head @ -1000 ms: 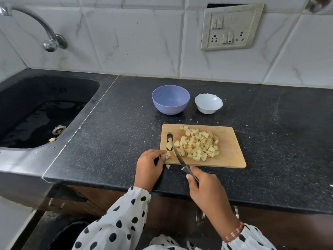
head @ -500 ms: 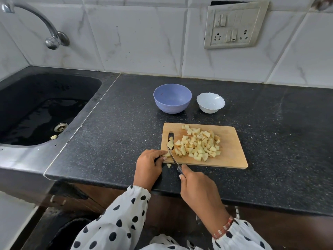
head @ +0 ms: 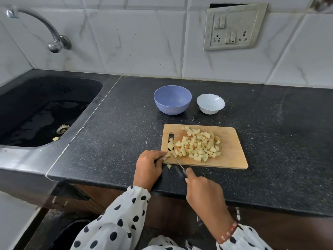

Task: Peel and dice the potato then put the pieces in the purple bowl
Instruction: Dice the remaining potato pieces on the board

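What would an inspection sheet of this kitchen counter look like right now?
Surface: black speckled stone counter, one stray potato piece off the board.
Job's things: diced potato pile on wooden cutting board; empty purple bowl; steel knife.
Clutter: empty white scalloped bowl.
Hands: left hand pinches a last potato chunk; right hand grips the knife.
Cables: nothing seen.
Surroundings: black sink, tap, wall switchboard.

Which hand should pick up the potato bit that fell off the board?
Probably the left hand. It lies right beside the fallen potato piece on the counter, while the right hand grips the knife.
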The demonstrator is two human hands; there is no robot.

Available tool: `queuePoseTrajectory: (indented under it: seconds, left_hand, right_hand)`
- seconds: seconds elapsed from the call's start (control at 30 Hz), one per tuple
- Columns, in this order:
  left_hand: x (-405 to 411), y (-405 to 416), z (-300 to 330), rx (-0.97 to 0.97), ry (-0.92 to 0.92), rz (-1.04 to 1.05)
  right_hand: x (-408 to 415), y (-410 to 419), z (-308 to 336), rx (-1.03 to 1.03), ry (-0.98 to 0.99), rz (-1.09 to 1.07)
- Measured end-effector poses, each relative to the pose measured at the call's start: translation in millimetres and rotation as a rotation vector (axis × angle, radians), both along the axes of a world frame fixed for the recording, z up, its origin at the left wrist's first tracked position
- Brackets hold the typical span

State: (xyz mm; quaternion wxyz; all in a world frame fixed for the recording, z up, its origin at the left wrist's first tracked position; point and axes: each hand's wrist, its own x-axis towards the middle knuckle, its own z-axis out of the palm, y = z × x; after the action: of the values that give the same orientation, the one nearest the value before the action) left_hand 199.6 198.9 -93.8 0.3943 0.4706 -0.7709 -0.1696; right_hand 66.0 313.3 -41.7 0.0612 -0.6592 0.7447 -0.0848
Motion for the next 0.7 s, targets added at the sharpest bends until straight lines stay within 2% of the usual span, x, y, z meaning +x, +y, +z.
queuePoseTrajectory:
  seconds: [0.07,0.2,0.3,0.47,0.7]
  left_hand:
    - [1,0,1,0.005,0.008,-0.008]
    - [2,-1,1,0.052,0.061,-0.014]
    - [2,-2,5,0.102,0.074,-0.001]
    - [2,-1,8,0.189,0.101,0.022]
    - [1,-2,6,0.178,0.141,0.024]
  right_hand:
    - [-5,1,0,-0.009,-0.036,-0.039]
    - [-7,2,1,-0.087,-0.266,-0.099]
    - [-3,-1,0,-0.097,-0.350,-0.100]
    - [5,-8,-1,-0.079,-0.320,-0.080]
    - [10,-4,3,-0.007,-0.116,0.004]
